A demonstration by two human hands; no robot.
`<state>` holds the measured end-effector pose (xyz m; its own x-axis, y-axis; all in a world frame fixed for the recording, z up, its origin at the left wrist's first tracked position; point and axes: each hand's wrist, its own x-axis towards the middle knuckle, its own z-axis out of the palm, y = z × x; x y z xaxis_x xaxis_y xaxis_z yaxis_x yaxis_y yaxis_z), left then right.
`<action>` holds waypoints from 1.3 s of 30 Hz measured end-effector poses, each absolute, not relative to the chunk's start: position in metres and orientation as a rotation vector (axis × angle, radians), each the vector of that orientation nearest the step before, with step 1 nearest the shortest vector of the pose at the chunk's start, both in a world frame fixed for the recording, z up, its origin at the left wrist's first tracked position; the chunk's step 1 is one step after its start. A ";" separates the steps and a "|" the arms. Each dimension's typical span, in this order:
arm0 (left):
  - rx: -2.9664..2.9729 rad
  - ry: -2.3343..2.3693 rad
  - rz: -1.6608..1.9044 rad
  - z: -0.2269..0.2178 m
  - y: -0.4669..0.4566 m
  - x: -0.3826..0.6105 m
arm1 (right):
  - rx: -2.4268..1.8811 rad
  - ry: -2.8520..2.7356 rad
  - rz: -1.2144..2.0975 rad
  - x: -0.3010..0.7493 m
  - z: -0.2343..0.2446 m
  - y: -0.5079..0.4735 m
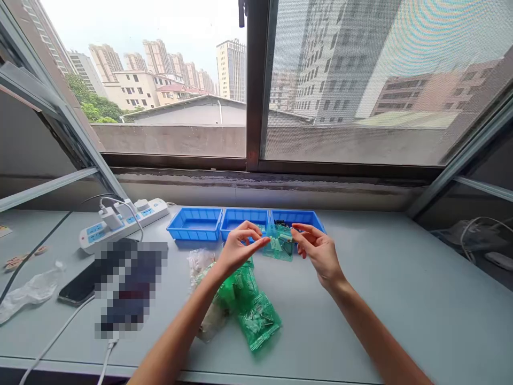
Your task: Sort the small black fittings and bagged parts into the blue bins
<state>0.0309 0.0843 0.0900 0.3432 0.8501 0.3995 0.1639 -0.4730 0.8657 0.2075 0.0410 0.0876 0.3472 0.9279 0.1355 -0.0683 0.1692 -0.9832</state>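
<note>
head view: a small, see-through green plastic packet (pixel 276 246) between a bare left hand (pixel 243 245) at its nine o'clock and a bare right hand (pixel 318 250) at three.
the step in hand looks like fingertip handling of this packet; the next move would likely call for a steady pinch. the left thumb and forefinger are nearly together; the right hand is loosely curled, fingertips at the packet's edge. whether either grips, i cannot tell. blue rectangular plastic trays (pixel 245 214) sit at twelve o'clock, other green packets (pixel 259 322) at seven.
</note>
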 end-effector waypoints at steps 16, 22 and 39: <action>1.909 0.855 1.196 0.089 0.082 0.031 | -1.138 -1.042 1.015 0.205 0.083 0.042; 1.883 0.893 1.295 0.087 0.084 0.028 | -1.123 -1.248 0.965 0.208 0.078 0.042; 1.852 0.889 1.356 0.083 0.083 0.029 | -1.015 -1.549 0.221 0.210 0.072 0.039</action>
